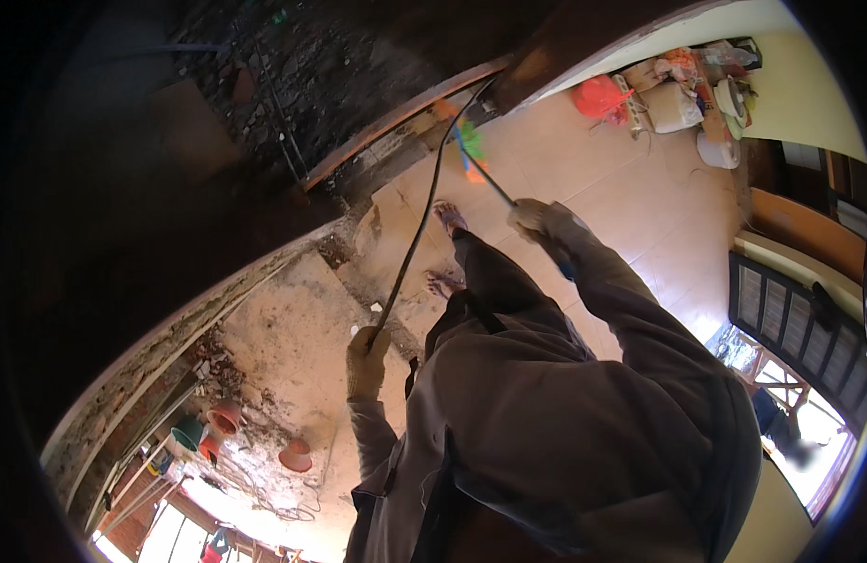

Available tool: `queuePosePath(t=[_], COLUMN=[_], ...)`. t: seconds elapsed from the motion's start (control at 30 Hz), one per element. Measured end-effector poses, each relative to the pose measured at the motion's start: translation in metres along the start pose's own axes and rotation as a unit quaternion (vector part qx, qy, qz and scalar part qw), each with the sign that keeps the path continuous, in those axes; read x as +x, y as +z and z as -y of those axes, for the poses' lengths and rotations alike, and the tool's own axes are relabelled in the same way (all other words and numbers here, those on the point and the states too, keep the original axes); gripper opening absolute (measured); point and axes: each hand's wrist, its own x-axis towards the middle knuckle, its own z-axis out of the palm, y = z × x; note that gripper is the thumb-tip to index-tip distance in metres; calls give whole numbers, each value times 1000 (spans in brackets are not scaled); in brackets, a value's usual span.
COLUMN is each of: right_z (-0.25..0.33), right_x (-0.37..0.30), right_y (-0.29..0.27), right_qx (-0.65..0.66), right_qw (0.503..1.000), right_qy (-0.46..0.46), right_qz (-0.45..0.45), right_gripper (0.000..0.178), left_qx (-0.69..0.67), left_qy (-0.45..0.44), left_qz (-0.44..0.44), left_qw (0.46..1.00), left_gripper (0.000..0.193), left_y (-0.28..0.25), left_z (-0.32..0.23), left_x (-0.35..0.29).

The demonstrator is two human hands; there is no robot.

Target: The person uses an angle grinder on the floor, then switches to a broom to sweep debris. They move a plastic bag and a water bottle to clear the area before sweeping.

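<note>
My left hand (366, 363), in a pale work glove, is closed around the lower end of a long, thin black cable (421, 225). The cable bends upward to the dark wooden post at the top. My right hand (537, 221), gloved as well, grips a shorter black length (495, 188) that slants up and left toward the same spot. Whether both lengths are one piece, I cannot tell. Beside the upper part of the right-hand length is a green, orange and blue bundle (471, 148), blurred, of unclear kind.
My sandalled feet (445, 218) stand by a broken floor edge. Rubble (264, 80) lies beyond a wooden sill (405, 117). Several buckets (224, 416) and loose cords are at lower left. A red bag (599, 98) and a white sack (671, 106) sit at upper right. Another person (779, 422) is at far right.
</note>
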Motion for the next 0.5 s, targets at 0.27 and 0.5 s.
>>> queuePosePath(t=[0.27,0.5], right_z=[-11,119], right_x=[-84,58], right_y=[16,59], right_qx=[208,385], right_qw=[968,906], right_qy=[48,-5], right_qz=[-134,177], right_gripper=[13,30], left_qx=[19,-32], left_qy=[-10,0], left_qz=[-14,-34], left_qw=[1000,999], left_gripper=[28,37], left_y=[-21,-9], left_z=[-20,-31], left_x=[9,5])
